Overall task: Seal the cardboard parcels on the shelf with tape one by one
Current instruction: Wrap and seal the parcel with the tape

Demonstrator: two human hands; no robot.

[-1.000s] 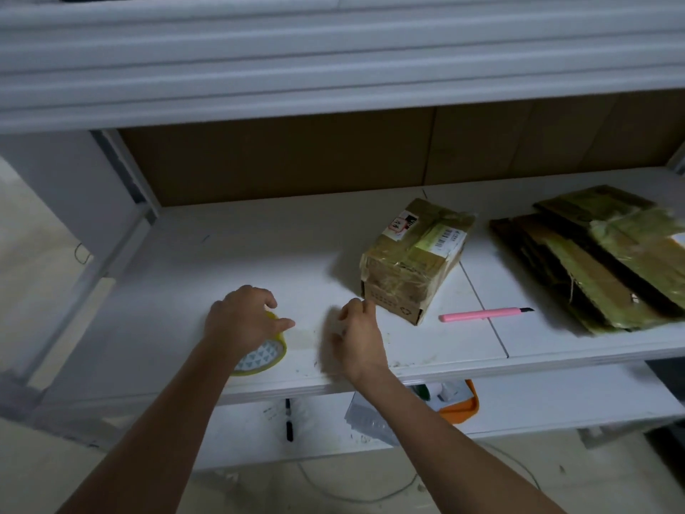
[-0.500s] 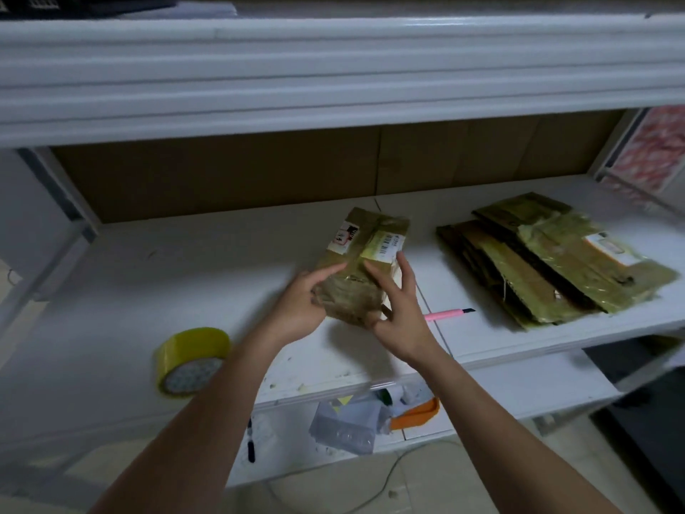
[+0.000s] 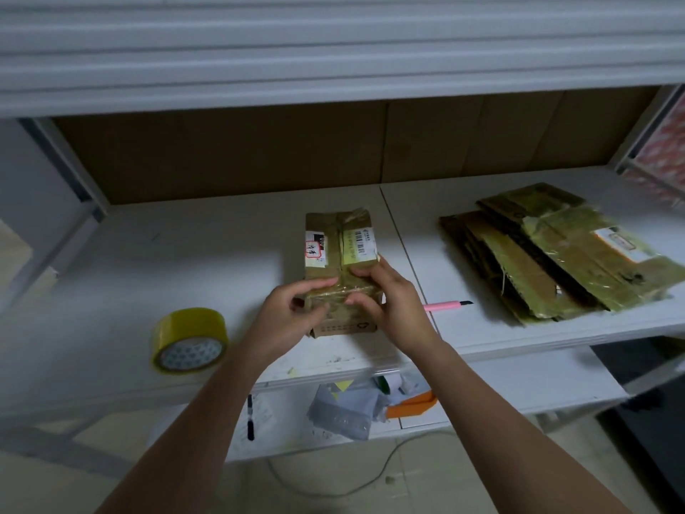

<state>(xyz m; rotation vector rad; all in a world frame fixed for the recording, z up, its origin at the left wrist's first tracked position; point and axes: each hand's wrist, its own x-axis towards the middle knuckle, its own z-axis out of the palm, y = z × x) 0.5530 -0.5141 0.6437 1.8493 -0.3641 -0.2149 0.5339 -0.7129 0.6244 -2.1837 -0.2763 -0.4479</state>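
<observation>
A small cardboard parcel (image 3: 339,246) wrapped in yellowish tape, with a barcode label and a red-and-white sticker, lies lengthwise on the white shelf (image 3: 207,254). My left hand (image 3: 294,315) grips its near left end, thumb on top. My right hand (image 3: 389,302) holds the near right end, fingers curled over the top edge and thumb on the front. A roll of yellow tape (image 3: 189,339) stands on the shelf to the left, apart from both hands.
A pink utility knife (image 3: 446,305) lies just right of my right hand. A pile of flattened taped cardboard (image 3: 556,254) fills the right part of the shelf. A lower shelf holds a black marker (image 3: 250,417), crumpled wrapping (image 3: 344,409) and an orange object (image 3: 411,404).
A second ago my left hand held the tape roll and my right touched the parcel's corner. Both hands now hold the parcel, turned lengthwise and nearer the front; the roll stands alone.
</observation>
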